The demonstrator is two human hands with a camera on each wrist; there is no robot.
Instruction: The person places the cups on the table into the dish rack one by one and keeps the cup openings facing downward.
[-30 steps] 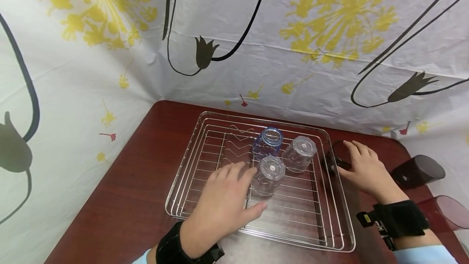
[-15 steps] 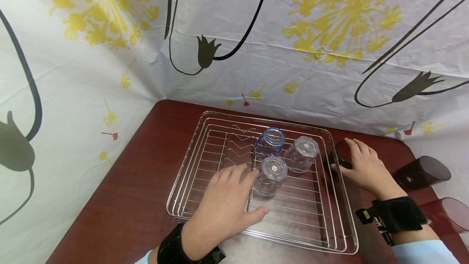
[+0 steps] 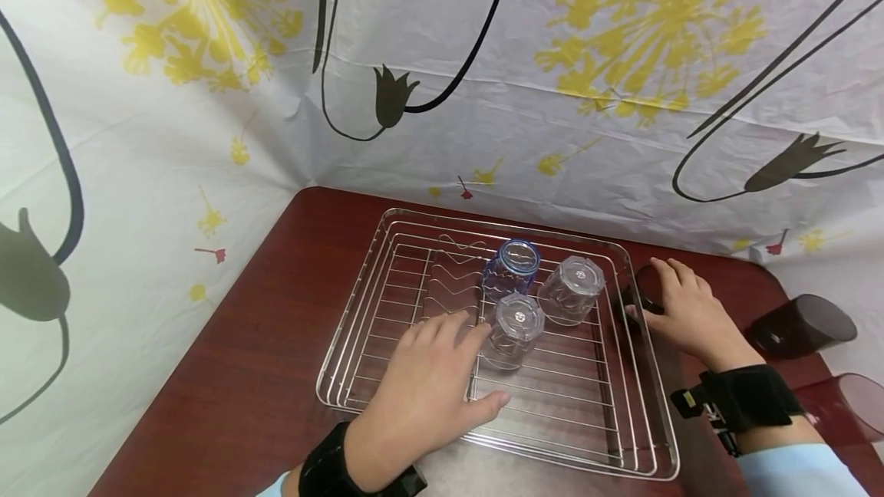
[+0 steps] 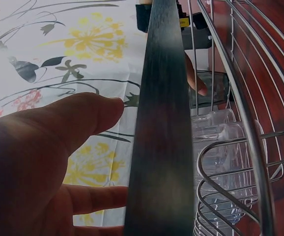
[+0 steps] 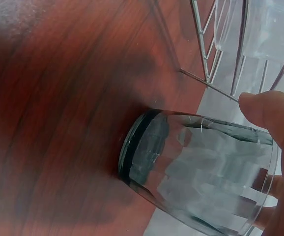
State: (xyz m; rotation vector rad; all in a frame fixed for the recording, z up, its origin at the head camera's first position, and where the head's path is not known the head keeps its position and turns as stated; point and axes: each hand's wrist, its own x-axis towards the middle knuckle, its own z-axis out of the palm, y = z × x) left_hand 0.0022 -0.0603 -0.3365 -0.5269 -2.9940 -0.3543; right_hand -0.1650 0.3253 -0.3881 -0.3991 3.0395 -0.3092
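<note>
A smoky grey glass is gripped near its rim by my right hand, just outside the right side of the wire dish rack. In the right wrist view its dark base is close to the wooden tabletop; whether it touches cannot be told. My left hand hovers over the rack's front left part, fingers spread and holding nothing. Near its fingertips an upside-down clear glass sits in the rack. Another clear glass and a blue glass stand upside down behind it.
A dark tumbler and a reddish transparent tumbler are on the right, beyond the right forearm. Wavy wire dividers fill the rack's left part. A patterned cloth hangs behind the brown table.
My right hand has shifted slightly toward the rack at the smoky glass. The left hand hardly moves. The whole head view has drifted a little, so the rack appears slightly farther right.
</note>
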